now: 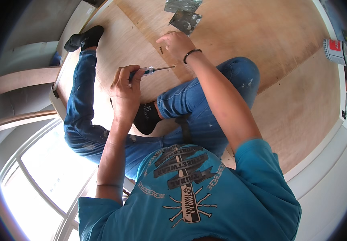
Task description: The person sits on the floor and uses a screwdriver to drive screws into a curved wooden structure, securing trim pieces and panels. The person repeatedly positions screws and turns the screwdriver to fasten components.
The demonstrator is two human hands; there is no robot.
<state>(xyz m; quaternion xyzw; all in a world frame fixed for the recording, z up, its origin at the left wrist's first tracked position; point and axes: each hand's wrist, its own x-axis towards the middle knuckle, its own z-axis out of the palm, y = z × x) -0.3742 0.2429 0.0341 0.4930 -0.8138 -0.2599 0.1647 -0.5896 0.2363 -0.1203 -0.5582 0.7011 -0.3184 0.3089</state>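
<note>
My left hand (126, 86) is closed round a screwdriver (148, 71) with a clear and dark blue handle. Its thin shaft points right, and the tip meets a small spot on the plywood panel (141, 44); whether a screw head is there is too small to tell. Beyond it, my right hand (175, 43) is held over the panel with the index finger stretched out and the other fingers partly curled. I see nothing in it. Near its fingers a small screw-like piece (161, 50) shows on the panel. A dark bead bracelet (190, 55) circles that wrist.
Two dark, smeared metal plates (185, 22) lie at the far side of the panel. A tin (336, 51) with a red label stands at the right edge. My jeans-clad legs (201, 96) are folded on the panel. White framing (37, 160) bends along the lower left.
</note>
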